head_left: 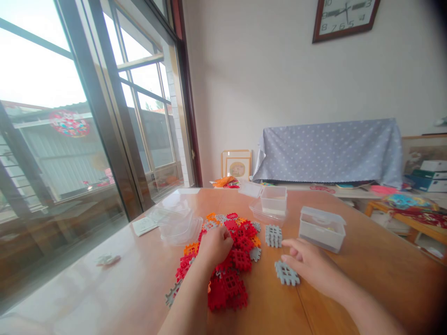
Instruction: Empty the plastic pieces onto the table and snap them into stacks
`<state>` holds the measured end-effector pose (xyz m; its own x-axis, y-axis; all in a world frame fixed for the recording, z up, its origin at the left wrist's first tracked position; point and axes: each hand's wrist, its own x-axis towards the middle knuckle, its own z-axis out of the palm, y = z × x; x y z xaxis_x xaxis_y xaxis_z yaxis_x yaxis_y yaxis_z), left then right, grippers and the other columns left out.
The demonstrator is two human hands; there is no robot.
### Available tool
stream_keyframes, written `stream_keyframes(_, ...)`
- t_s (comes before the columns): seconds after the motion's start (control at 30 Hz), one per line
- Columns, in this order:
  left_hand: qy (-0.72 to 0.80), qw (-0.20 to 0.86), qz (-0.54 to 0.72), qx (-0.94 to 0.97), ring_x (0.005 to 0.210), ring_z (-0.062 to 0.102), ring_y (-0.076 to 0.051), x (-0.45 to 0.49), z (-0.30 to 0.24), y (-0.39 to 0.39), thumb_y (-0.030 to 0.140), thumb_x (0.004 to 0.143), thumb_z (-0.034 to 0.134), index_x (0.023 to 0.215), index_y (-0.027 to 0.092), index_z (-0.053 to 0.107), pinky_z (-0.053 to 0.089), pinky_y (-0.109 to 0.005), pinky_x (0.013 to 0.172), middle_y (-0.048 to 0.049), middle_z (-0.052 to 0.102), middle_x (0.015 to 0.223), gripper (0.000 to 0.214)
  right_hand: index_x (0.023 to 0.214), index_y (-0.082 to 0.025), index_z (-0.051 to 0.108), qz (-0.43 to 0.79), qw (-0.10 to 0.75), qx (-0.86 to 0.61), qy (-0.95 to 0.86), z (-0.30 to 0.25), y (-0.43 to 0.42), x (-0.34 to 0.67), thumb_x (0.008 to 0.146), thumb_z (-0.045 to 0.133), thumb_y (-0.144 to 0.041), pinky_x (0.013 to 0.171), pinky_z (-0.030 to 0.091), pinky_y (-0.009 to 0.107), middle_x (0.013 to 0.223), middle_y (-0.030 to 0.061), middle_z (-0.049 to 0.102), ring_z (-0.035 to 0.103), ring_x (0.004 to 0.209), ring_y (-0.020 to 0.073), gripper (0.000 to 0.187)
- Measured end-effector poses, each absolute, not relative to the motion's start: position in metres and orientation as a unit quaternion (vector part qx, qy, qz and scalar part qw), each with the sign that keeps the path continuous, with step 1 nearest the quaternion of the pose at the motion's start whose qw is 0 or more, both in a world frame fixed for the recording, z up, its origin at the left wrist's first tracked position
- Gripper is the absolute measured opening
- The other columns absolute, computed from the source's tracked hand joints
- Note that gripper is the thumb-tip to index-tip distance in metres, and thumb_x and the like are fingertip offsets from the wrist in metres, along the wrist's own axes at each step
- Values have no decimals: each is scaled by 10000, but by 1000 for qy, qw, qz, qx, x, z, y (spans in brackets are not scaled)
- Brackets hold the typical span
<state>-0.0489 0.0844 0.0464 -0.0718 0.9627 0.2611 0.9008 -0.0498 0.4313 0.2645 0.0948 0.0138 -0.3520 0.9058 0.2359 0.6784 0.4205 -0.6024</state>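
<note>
A heap of flat waffle-shaped plastic tiles, mostly red with some orange and grey, lies on the wooden table. My left hand rests on top of the heap with its fingers curled down into the tiles; what they grip is hidden. My right hand lies flat on the table, fingers stretched out. Its fingertips touch a single grey tile. A small stack of grey tiles stands just beyond it.
A lidded clear box sits right of the grey stack. An open clear box, loose lids and more clear containers lie farther back and left. A window runs along the left. A cloth-covered piece of furniture stands behind.
</note>
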Motion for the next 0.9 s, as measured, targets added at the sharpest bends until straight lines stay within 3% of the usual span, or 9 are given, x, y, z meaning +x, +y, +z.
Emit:
stream_keyframes(0.2,698,22,186,691,918,635,-280,-47,48,79,188,805,484,778,247,711,382,-368,810,-71,747,885,236,1203,-265,652,211,291,-493,-792,14,95,262,911,564,-453,715,487,328,944,30,657,642,786,204,358)
stream_keyframes(0.33,704,-7,187,686,1030,597,-338,-47,45,80,253,799,523,819,248,701,368,-439,874,-88,744,958,179,1202,-257,657,217,295,-492,-790,14,95,260,909,566,-443,712,486,326,932,32,663,640,776,203,359)
stream_keyframes(0.43,706,-22,177,685,1039,584,-347,-46,43,80,311,776,576,856,235,682,367,-450,880,-107,728,1003,153,1202,-258,663,218,299,-492,-788,14,95,260,909,565,-448,703,484,324,920,28,671,639,764,201,363)
stream_keyframes(0.6,713,-24,154,683,1047,582,-343,-44,42,79,270,736,597,893,230,663,366,-439,877,-109,725,1014,174,1203,-252,677,216,297,-490,-790,16,94,259,907,567,-453,684,467,319,860,19,683,635,740,202,375)
stream_keyframes(0.8,728,-47,168,663,1019,584,-328,-43,49,78,240,837,521,790,229,673,359,-450,890,-102,730,886,159,1200,-254,686,214,294,-496,-788,15,94,257,908,568,-455,658,439,309,744,-6,659,631,705,203,374)
stream_keyframes(0.9,725,-72,205,654,1033,572,-336,-44,52,77,304,884,540,818,243,712,365,-454,888,-108,723,937,194,1195,-254,687,219,299,-496,-785,15,93,257,909,568,-453,639,430,302,715,-16,646,619,678,197,368)
